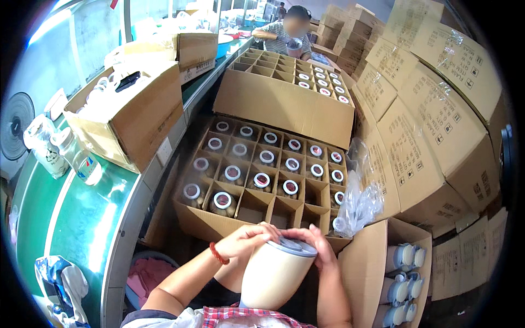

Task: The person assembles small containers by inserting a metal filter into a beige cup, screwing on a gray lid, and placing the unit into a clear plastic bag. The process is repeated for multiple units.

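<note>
Shows cream on the container [276, 279] in the grip, grey on its lid [298, 248]. Turns orange-red at the bracelet [219, 253] left of the grip, red, white and blue plaid on the clothing [235, 316] below. Goes brown on the carton [203, 221] beyond, white around dark red on its jar tops [261, 180], green on the bench [34, 210] to the left.

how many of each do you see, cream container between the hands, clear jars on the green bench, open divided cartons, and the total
Cream container: 1
Clear jars on the green bench: 2
Open divided cartons: 2
Total: 5
</note>
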Available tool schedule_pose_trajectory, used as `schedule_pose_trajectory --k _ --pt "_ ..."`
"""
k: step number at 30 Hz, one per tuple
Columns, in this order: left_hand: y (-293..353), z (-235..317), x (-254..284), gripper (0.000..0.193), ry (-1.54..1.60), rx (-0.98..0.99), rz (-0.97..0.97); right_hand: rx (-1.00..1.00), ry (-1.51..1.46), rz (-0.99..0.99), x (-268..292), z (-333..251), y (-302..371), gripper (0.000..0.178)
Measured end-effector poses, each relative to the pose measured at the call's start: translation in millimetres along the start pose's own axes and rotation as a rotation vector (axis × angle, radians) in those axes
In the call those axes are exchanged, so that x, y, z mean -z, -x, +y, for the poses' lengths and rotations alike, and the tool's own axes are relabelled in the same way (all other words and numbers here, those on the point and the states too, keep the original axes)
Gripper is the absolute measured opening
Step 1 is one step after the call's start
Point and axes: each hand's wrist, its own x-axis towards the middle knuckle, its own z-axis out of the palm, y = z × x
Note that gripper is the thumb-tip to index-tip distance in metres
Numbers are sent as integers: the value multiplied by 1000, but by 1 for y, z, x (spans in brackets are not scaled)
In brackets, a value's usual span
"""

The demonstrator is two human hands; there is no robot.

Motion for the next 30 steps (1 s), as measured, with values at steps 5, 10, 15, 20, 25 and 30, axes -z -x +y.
schedule_pose_trajectory --k 5,10,15,20,25,30 --pt "-34 63 -80 22 -1031 -139 252 200 -735 -516 21 66 -78 70" --pt "-33 71 -65 22 -832 -185 -83 311 -637 -429 20 63 -45 64" --pt "11 -39 20 37 316 -78 -9 359 750 1 -22 -21 35 59" --pt "-14 7 -10 31 -91 127 156 51 -204 -58 23 9 -20 65" --pt "-45 61 -76 14 -1052 -40 60 73 -841 -571 21 68 -82 73" --pt "-7 -21 25 25 122 -140 -115 162 -104 -234 11 13 -7 66"
